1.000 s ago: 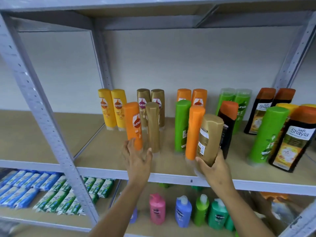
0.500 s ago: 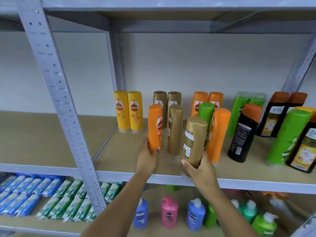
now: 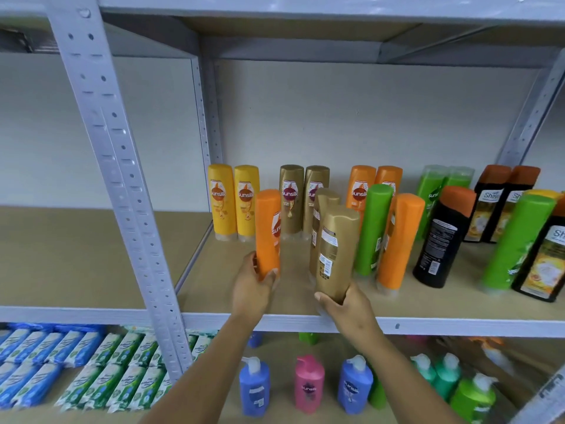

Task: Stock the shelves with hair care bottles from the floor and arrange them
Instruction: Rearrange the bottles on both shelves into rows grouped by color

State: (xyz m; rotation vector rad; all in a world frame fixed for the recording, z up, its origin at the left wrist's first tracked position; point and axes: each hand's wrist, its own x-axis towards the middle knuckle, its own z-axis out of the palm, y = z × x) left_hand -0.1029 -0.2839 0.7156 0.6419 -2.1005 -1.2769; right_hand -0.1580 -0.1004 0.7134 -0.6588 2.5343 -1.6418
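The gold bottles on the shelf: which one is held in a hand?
The front gold bottle, gripped at its base by the right hand and showing its back label. The other three stand free behind it.

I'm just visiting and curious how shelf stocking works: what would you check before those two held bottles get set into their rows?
1. Left hand grips the orange bottle firmly: ok.
2. Right hand holds the gold bottle at its base: ok.
3. Gold bottle's front label faces outward: not ok, the back label shows.
4. Matching back rows exist, the gold pair and the orange pair: ok.
5. Free space in front of the gold pair: ok.
6. Path to the orange pair: not ok, a green bottle stands before it.
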